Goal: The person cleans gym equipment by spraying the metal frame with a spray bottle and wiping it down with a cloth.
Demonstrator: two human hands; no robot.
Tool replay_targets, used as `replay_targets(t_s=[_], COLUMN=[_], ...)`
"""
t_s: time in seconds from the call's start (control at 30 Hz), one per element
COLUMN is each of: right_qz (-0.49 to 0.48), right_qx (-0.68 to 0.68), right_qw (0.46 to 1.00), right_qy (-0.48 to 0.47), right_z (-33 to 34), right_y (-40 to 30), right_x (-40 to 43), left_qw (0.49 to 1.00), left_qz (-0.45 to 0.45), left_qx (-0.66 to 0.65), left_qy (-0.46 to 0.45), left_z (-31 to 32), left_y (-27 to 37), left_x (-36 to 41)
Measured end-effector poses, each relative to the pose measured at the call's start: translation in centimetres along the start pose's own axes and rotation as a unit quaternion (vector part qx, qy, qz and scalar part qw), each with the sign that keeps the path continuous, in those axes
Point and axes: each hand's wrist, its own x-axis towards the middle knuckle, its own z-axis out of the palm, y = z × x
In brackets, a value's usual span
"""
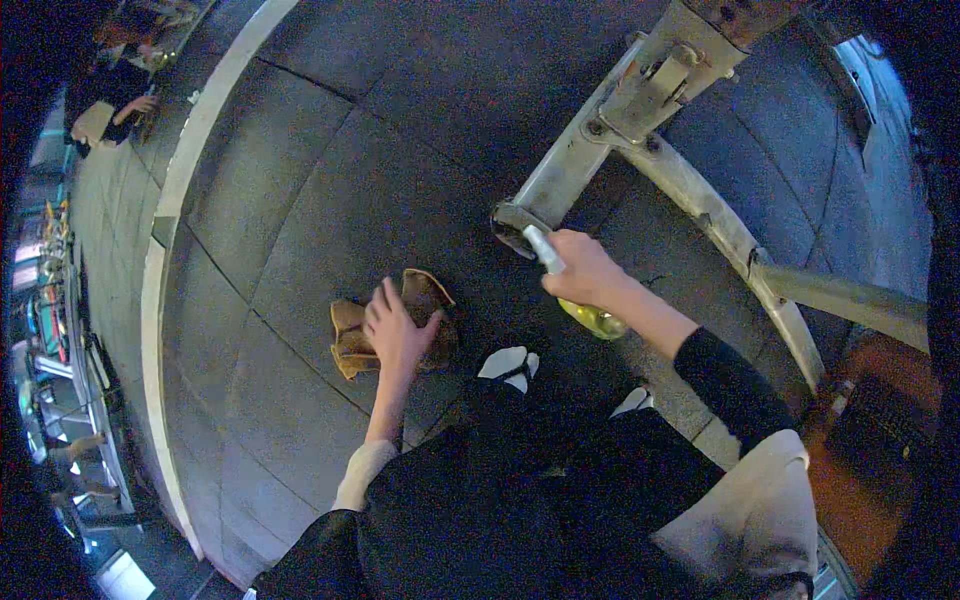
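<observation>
A spray bottle with a white head (544, 249) and yellow-green liquid in its lower part (596, 320) is gripped in my right hand (587, 268), beside the lower end of a scuffed metal frame (574, 176). With its fingers spread, my left hand (397, 328) is over a pair of brown leather work gloves (352, 337) on the dark floor. Whether that hand touches the gloves cannot be told. Just below and between the hands show my white-toed shoes (508, 365).
A curved metal tube (697, 199) runs from the frame to the right. At the left a pale strip (154, 300) crosses the tiled floor, and beyond it a person (112, 97) is at the upper left. An orange-brown surface (862, 480) is at the lower right.
</observation>
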Motion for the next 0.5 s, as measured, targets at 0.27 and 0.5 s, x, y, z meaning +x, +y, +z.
replay_targets(t_s=[0.27, 0.5], right_qz=[-0.025, 0.044], right_qx=[0.090, 0.138], right_qw=[0.986, 0.951], right_qy=[0.136, 0.272], right_z=[-6.0, -6.0], right_y=[5.7, 10.9], right_x=[-8.5, -12.9], left_qw=[0.986, 0.954], left_qz=[0.026, 0.101], left_qx=[-0.162, -0.257], left_qy=[0.003, -0.119], left_z=[1.2, -1.2], left_y=[1.4, 0.7], left_x=[1.3, 2.7])
